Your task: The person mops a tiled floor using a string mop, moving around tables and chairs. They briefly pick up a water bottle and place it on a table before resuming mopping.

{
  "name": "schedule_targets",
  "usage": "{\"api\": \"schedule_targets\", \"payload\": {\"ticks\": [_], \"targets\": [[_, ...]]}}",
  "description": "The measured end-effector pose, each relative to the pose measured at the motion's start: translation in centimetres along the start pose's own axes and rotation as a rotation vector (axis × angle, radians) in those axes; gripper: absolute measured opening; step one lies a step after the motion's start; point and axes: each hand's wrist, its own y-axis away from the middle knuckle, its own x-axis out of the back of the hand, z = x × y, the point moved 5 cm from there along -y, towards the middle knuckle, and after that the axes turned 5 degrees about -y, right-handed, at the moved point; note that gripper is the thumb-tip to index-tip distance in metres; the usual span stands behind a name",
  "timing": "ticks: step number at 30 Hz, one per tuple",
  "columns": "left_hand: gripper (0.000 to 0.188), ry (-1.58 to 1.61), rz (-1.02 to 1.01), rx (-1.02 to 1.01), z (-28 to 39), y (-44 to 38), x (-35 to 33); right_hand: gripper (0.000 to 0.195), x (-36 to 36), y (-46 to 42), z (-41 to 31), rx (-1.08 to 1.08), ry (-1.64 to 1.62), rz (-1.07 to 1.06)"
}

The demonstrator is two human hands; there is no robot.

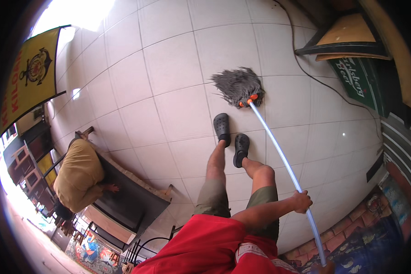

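Observation:
A mop with a shaggy grey head [239, 85] and orange fittings rests on the tiled floor [171, 68], ahead of my feet. Its pale, shiny handle [277, 147] runs diagonally down to the lower right. Reaching across my body, my left hand [302, 202] wraps around the lower part of that handle. My right hand [324, 267] grips it near the top end, partly cut off by the bottom of the picture. My feet, in dark clogs [222, 126], stand just left of the handle.
At left, a person in a tan shirt [78, 174] bends over a black-topped table [133, 195]. A yellow banner [34, 72] stands beyond. A dark cable [311, 77] crosses the floor near a green Carlsberg box [359, 82]. A painted wall [356, 239] borders the lower right.

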Motion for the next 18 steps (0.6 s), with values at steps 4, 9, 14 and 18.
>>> {"api": "schedule_targets", "payload": {"ticks": [4, 9, 14, 18], "targets": [[0.028, -0.114, 0.091, 0.101, -5.1, 0.6, 5.3, 0.026, 5.1, -7.5, -3.4, -0.135, -0.151, -0.031], [0.028, -0.420, 0.350, 0.634, -27.7, 12.8, 14.1, 0.021, 1.2, -24.4, -20.5, 0.215, -0.228, -0.018], [0.032, -0.645, 0.712, 1.194, -37.2, 28.1, 31.2, 0.032, 5.1, -31.3, -43.5, 0.696, -0.502, -0.120], [0.020, -0.793, 0.452, 1.083, -35.1, 19.7, 31.7, 0.029, 6.5, -33.4, -36.3, 0.636, -0.565, -0.018]]}}
